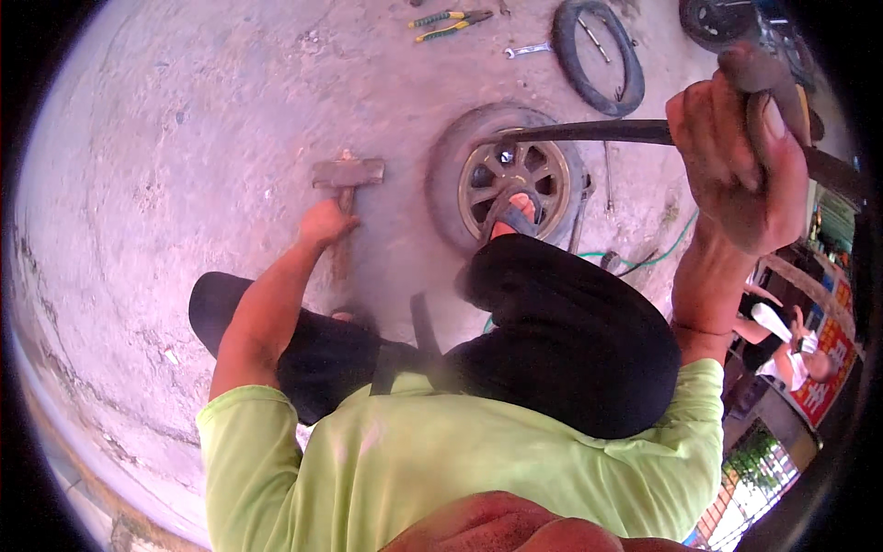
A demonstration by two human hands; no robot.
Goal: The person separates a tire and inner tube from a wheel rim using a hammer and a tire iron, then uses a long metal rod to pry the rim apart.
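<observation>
My left hand [328, 224] is closed round the handle of a hammer [348, 172], close under its blocky head, low over the floor at left. My right hand [740, 156] is raised at the right, gripping a long flat dark tyre lever [602, 132]. The lever's far end reaches the upper edge of a spoked wheel rim [473, 191]. Round the rim is a dusty black tyre [443, 179], and the wheel lies flat on the ground. My sandalled foot [517, 213] presses on the wheel's spokes. The exact contact of the lever's tip is hard to make out.
Pliers with green and yellow handles [446, 26] and an open-ended wrench [528, 51] lie beyond the wheel. Near them is a black rubber ring [568, 78] with a metal rod inside it. Another wheel [717, 23] stands far right. A green hose [664, 257] crosses the floor; a person [791, 354] is further right.
</observation>
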